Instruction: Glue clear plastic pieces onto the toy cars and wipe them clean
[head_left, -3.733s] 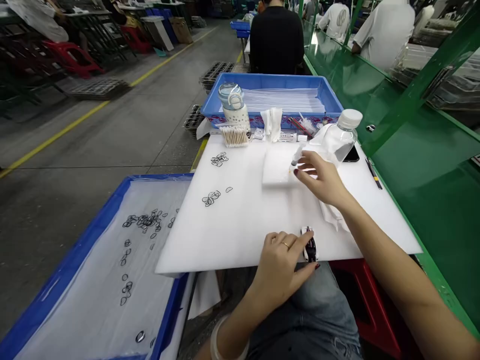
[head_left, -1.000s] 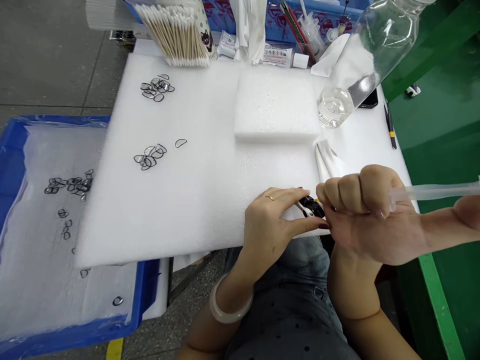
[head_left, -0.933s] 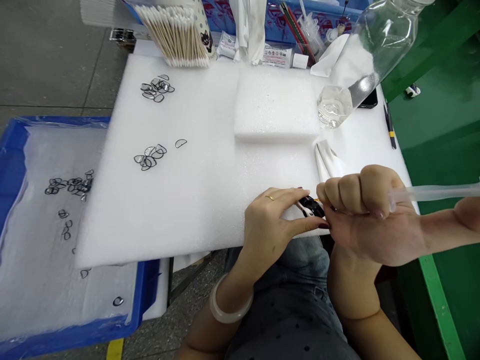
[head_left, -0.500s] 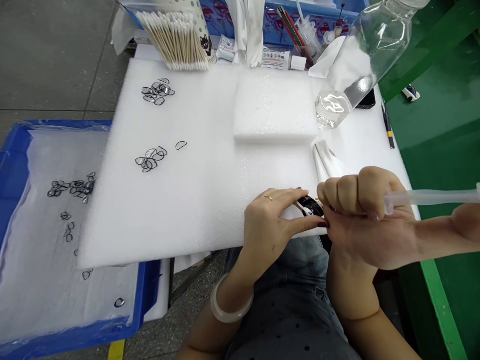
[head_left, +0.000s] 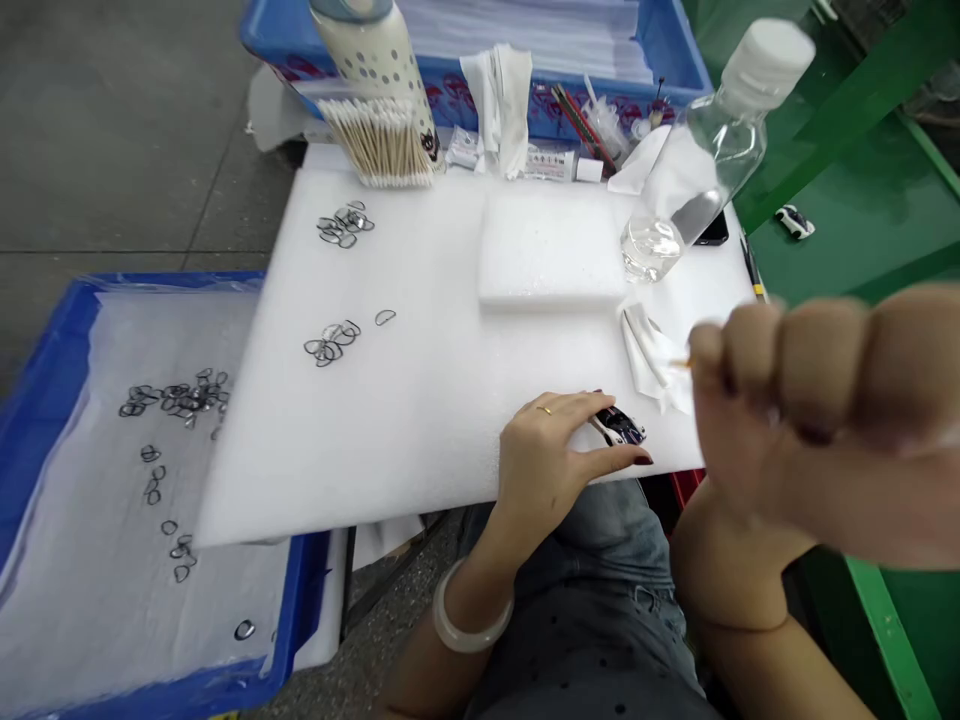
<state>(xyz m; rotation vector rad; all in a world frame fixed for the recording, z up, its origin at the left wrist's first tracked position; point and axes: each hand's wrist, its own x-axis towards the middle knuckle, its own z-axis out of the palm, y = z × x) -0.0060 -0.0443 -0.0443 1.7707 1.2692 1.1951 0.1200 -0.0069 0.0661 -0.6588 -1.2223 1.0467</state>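
My left hand [head_left: 551, 450] is closed around a small black-and-white toy car [head_left: 619, 426], thumb and fingers on either side of it, close to the front edge of the white foam board [head_left: 420, 430]. To the right, my right hand [head_left: 817, 420] is raised near the camera and blurred, its fingers curled in a fist. An orange tip of a syringe [head_left: 681, 363] sticks out at the fist's left side; the rest of the syringe is hidden by the hand. A crumpled white cloth [head_left: 652, 355] lies just beyond the car.
Small black-edged rings [head_left: 330, 343] lie in groups on the board and in the blue tray [head_left: 281, 600]. A foam block [head_left: 551, 245], a clear bottle [head_left: 697, 180], cotton swabs [head_left: 382, 140] and a tube [head_left: 551, 165] stand or lie toward the back. Another toy car [head_left: 795, 222] is at right.
My right hand has moved away from the toy car, up toward the camera and to the right. The syringe's pale barrel no longer shows. My left hand keeps hold of the car.
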